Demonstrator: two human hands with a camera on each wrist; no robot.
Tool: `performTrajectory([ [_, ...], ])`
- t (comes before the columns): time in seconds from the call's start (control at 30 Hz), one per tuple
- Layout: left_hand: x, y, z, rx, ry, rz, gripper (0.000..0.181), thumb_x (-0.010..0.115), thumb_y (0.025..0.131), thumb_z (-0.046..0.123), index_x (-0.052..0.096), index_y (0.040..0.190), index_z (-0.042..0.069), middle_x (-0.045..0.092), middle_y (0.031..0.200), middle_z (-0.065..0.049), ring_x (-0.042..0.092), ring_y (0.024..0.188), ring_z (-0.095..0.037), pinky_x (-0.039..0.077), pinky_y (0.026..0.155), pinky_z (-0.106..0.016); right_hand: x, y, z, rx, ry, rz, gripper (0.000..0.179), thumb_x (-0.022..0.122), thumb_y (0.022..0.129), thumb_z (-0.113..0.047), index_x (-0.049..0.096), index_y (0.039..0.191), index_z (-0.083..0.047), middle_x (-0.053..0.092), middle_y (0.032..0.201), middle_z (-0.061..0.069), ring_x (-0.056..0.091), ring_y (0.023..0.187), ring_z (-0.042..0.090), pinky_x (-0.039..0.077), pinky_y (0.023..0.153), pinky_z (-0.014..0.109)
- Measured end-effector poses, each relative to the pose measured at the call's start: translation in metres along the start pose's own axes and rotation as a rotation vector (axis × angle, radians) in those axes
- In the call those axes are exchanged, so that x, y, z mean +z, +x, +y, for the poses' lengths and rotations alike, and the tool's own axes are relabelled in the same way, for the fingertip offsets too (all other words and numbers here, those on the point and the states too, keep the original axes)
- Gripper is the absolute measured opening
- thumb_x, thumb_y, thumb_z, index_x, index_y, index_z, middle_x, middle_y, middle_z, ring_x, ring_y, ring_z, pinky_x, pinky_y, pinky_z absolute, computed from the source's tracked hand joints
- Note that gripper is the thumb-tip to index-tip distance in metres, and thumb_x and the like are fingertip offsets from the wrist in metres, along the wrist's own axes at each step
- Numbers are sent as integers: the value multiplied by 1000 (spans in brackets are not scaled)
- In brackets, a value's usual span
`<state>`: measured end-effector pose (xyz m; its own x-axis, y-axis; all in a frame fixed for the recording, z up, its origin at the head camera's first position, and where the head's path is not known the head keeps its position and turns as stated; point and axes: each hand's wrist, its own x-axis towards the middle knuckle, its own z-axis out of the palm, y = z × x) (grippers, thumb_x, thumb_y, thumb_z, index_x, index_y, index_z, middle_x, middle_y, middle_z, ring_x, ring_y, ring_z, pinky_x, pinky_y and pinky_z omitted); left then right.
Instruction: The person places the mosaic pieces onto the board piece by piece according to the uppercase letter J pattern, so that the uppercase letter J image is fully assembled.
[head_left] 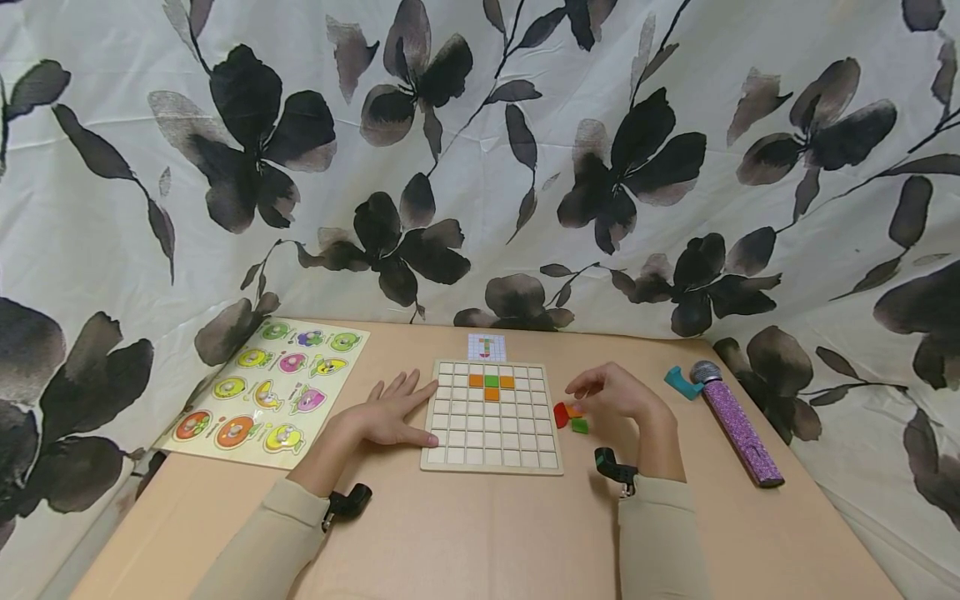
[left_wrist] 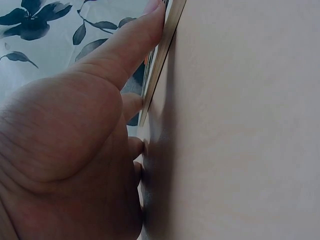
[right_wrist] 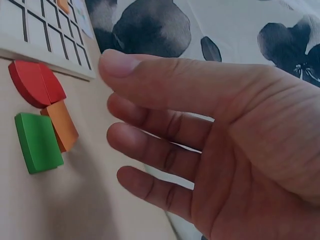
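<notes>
A white gridded board (head_left: 457,442) lies on the table, with an orange square (head_left: 476,381), a green square (head_left: 491,381) and two more orange squares forming a small T near its top. My left hand (head_left: 386,414) is spread at the board's left side, thumb and index finger touching its edge. To the right of the board, my right hand (head_left: 617,393) hovers with loosely bent fingers and nothing visible in them. Just below and left of it sit red curved pieces (right_wrist: 37,82), an orange piece (right_wrist: 63,126) and a green square piece (right_wrist: 40,144), close together.
Behind the board lies a small gridded card (head_left: 486,347) with a coloured figure. A fruit sticker sheet (head_left: 292,392) is at the left. On the right rest a glittery purple microphone (head_left: 738,425) and a teal curved object (head_left: 682,383). Floral cloth (head_left: 525,208) hangs behind the table.
</notes>
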<state>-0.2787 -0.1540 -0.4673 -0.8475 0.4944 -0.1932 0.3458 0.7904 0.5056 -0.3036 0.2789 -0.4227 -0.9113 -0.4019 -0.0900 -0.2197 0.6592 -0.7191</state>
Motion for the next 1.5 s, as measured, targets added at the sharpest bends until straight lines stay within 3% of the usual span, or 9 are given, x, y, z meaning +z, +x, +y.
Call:
performTrajectory([
  [0.23, -2, 0, 3, -21, 43, -1, 107, 72, 86, 67, 21, 168, 21, 1, 175, -21, -5, 161, -44, -5, 125, -69, -2, -4, 6, 50, -9, -31, 23, 83, 86, -4, 80, 109, -5, 77, 100, 9, 62, 89, 23, 52, 86, 34],
  [0.63, -2, 1, 1, -20, 44, -4, 108, 71, 85, 70, 20, 168, 23, 0, 175, -20, -5, 162, -43, -5, 125, -69, 0, -3, 18, 107, 101, -149, 29, 84, 81, 3, 78, 110, 2, 75, 97, 13, 60, 85, 20, 56, 73, 26],
  [1.07, -1, 2, 1, -24, 46, -7, 109, 71, 85, 71, 20, 168, 23, 0, 175, -19, -6, 162, -42, -6, 125, -69, 4, -1, 24, 122, 126, -150, 24, 85, 80, 3, 79, 103, 2, 73, 86, 8, 59, 79, 19, 54, 72, 26],
  [1.5, -1, 2, 0, -28, 47, -5, 108, 72, 85, 70, 20, 168, 23, 0, 175, -19, -5, 162, -43, -5, 125, -69, 7, 0, 22, 126, 124, -136, 23, 83, 79, 7, 79, 101, 2, 74, 87, 11, 59, 79, 19, 54, 73, 26],
])
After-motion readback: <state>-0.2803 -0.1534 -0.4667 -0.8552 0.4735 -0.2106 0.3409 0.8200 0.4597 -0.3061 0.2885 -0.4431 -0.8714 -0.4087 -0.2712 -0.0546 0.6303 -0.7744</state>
